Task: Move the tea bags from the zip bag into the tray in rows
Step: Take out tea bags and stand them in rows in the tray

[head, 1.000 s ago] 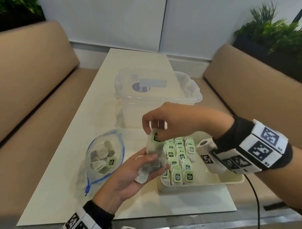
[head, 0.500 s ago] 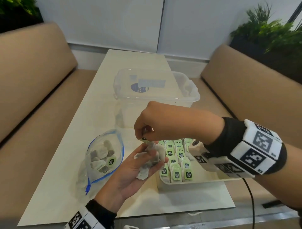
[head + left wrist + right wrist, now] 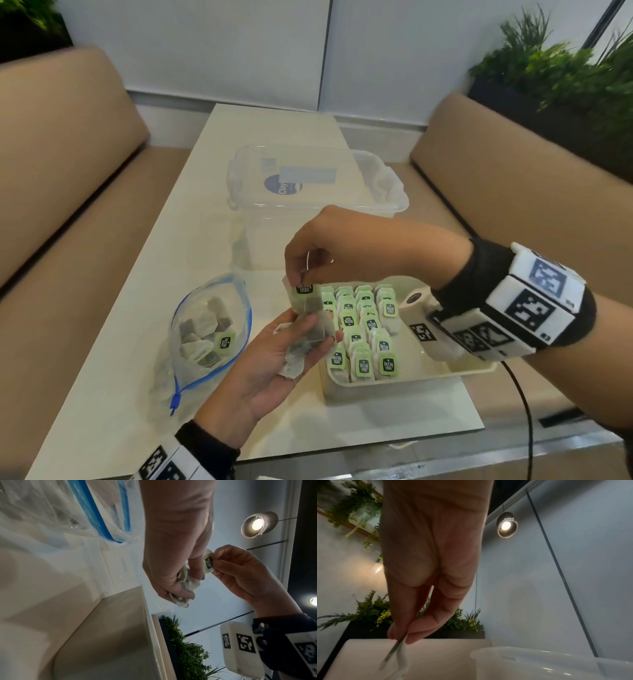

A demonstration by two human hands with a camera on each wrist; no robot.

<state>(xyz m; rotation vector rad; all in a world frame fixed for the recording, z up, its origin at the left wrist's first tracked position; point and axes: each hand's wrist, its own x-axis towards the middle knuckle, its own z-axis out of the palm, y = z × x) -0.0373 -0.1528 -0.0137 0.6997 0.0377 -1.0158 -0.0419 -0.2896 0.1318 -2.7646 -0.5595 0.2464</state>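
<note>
My left hand [image 3: 291, 342] is palm up just left of the tray, its thumb and fingers curled round a small bunch of tea bags [image 3: 308, 346]. Above it my right hand [image 3: 301, 274] pinches one tea bag [image 3: 305, 298] by its top edge at the green tag; the bag's lower part still touches the bunch. The cream tray [image 3: 455, 373] holds several rows of upright tea bags [image 3: 363, 339] with green tags. The open zip bag [image 3: 209, 329] lies to the left with several tea bags inside. The left wrist view shows both hands meeting at the tag [image 3: 208, 563].
A clear lidded plastic box [image 3: 308, 192] stands behind the tray and hands. The white table [image 3: 130, 342] runs between two tan benches [image 3: 61, 205]. The right half of the tray floor is bare. A black cable [image 3: 520, 404] hangs from my right wrist.
My right hand dipped down onto the bunch in my left palm, then rose slightly with one tea bag pinched at its tag. The left hand stayed put.
</note>
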